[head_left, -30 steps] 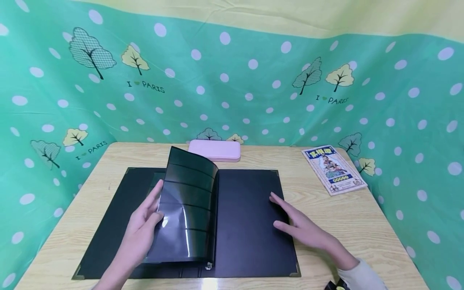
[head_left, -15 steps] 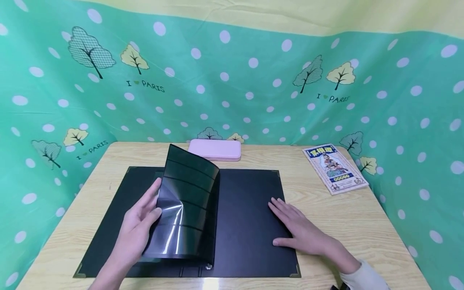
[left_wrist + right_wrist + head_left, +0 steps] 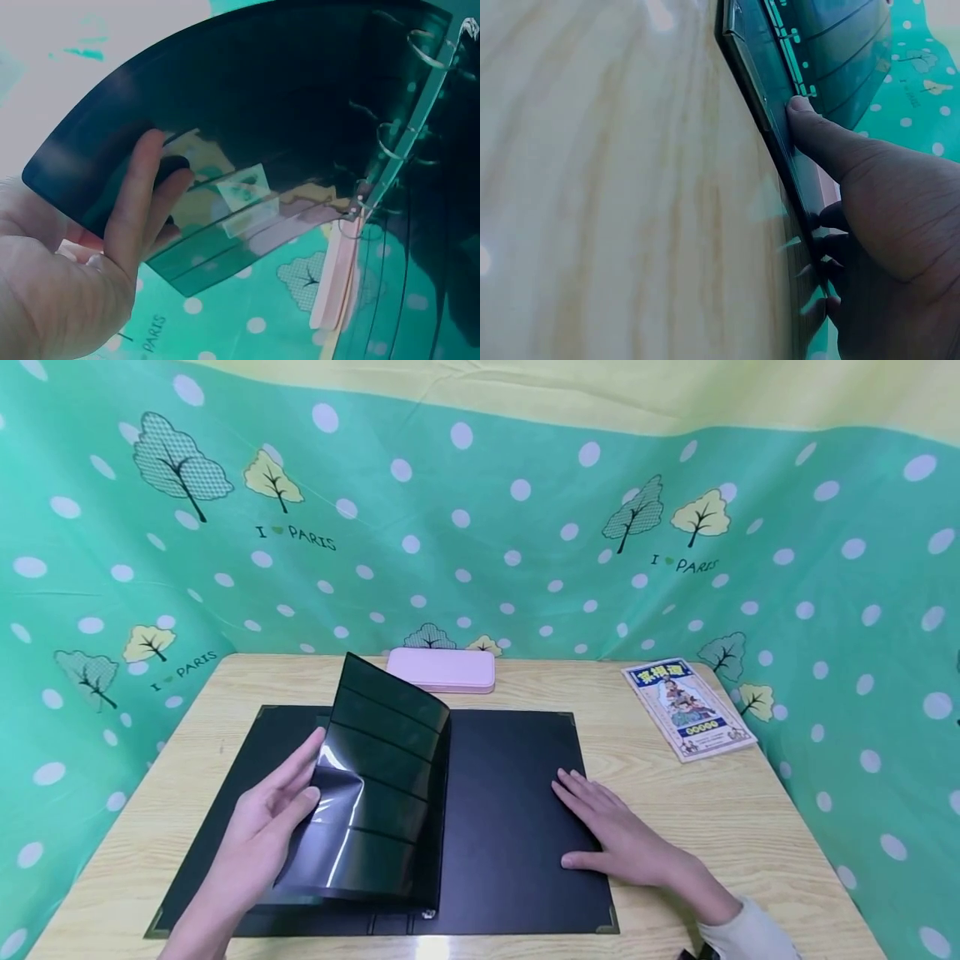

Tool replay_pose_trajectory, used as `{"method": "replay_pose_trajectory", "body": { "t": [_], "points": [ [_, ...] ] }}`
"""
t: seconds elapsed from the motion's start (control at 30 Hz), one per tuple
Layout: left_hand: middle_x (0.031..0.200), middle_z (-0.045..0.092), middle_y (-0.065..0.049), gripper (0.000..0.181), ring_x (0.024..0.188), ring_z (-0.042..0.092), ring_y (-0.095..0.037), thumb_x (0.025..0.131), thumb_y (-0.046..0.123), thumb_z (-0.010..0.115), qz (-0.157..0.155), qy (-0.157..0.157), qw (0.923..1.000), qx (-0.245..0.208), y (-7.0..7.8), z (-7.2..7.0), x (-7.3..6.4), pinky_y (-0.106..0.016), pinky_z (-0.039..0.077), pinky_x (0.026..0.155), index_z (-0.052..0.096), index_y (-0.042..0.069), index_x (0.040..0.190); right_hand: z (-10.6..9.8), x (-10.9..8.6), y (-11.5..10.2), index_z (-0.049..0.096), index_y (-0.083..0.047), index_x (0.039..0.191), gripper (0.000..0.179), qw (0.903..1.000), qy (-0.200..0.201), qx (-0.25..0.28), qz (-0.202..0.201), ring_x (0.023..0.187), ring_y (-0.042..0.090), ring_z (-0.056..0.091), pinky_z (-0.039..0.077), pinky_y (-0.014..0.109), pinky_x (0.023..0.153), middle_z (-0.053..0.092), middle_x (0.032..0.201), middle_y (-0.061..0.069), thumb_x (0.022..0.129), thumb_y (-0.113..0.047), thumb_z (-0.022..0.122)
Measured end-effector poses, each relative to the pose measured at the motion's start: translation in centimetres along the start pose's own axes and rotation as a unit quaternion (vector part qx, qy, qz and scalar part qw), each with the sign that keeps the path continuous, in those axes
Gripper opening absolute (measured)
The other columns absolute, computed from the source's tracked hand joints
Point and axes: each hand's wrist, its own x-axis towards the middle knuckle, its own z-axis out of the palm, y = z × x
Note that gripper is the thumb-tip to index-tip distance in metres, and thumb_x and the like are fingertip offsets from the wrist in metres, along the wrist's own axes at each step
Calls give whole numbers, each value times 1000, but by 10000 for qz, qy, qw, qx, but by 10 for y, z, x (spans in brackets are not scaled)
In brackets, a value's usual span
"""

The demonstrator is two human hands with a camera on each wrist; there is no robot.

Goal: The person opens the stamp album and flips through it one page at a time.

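A black ring binder album (image 3: 517, 827) lies spread out on the table, with metal corners on its cover. My left hand (image 3: 258, 827) pinches the outer edge of its dark, glossy pocket pages (image 3: 382, 785) between thumb and fingers, and they stand raised and bowed to the left of the rings. In the left wrist view, metal rings (image 3: 390, 142) run through the sheets, and a small pale stamp-like piece (image 3: 247, 199) shows in a pocket. My right hand (image 3: 626, 839) rests on the right cover near its outer edge, fingers extended and thumb apart.
Behind the album, a pink pencil case (image 3: 441, 670) lies at the table's back edge. A printed booklet (image 3: 688, 710) with a colourful cover lies at the back right. A green dotted cloth (image 3: 517, 560) hangs around the wooden table (image 3: 750, 843).
My left hand has drawn the pages slightly further left, and their bend has shifted. The right hand has come down from a raised pose onto the right cover and stays there.
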Motion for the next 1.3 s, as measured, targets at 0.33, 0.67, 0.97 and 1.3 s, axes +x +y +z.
{"method": "replay_pose_trajectory", "body": {
  "t": [0.33, 0.67, 0.97, 1.3],
  "points": [
    [172, 42, -15, 59, 139, 55, 11, 116, 2, 52, -158, -79, 9965, -814, -8, -14, 10, -10, 54, 97, 39, 11, 173, -1, 2, -1, 30, -14, 177, 99, 10000, 2, -19, -28, 171, 37, 16, 1, 31, 137, 19, 185, 10, 102, -60, 75],
    [167, 48, 18, 59, 132, 64, 5, 118, 5, 50, -292, -370, 9963, -717, -27, -43, 1, -17, 60, 84, 35, 12, 175, 0, 0, 0, 32, -10, 176, 95, 9994, 201, 79, -275, 169, 43, 18, -10, 11, 126, 23, 184, 15, 104, -57, 74],
    [175, 34, -29, 59, 129, 53, 19, 120, 9, 43, -826, -459, 9954, -181, -58, -54, -9, -14, 58, 88, 27, 10, 177, 0, -1, 0, 31, -10, 176, 99, 9996, 122, 155, -186, 170, 41, 16, -10, 12, 128, 21, 184, 14, 101, -56, 77],
    [167, 50, -15, 58, 124, 50, 24, 120, 10, 44, -1338, -239, 9906, 132, -83, -48, -21, -6, 50, 92, 29, 8, 176, 1, -1, 1, 32, -8, 175, 95, 9992, 215, 120, -312, 169, 44, 19, -9, 12, 127, 23, 183, 17, 104, -56, 74]
  ]
}}
